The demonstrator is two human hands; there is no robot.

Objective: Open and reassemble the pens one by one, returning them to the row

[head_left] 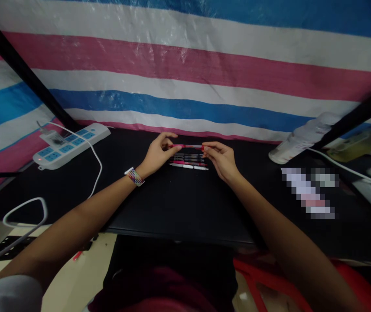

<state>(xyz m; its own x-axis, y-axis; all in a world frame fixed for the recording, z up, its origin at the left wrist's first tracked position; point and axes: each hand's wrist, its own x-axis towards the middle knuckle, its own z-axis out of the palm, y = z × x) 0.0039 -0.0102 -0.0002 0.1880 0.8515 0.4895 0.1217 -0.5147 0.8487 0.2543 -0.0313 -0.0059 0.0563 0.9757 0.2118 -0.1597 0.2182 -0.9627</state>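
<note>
Between my two hands a red pen lies crosswise, just beyond a row of other pens. My left hand pinches its left end with thumb and fingers. At the right end, the fingertips of my right hand close on the red tip. Nearer to me, several dark pens lie side by side on the black table. A red pen with a dark section and a white pen form the near edge of that row.
A white power strip with a plugged-in charger and a white cable is at the left. On the right stand a white bottle and a bottle of yellowish liquid, near a blurred-out item. Striped sheeting hangs behind.
</note>
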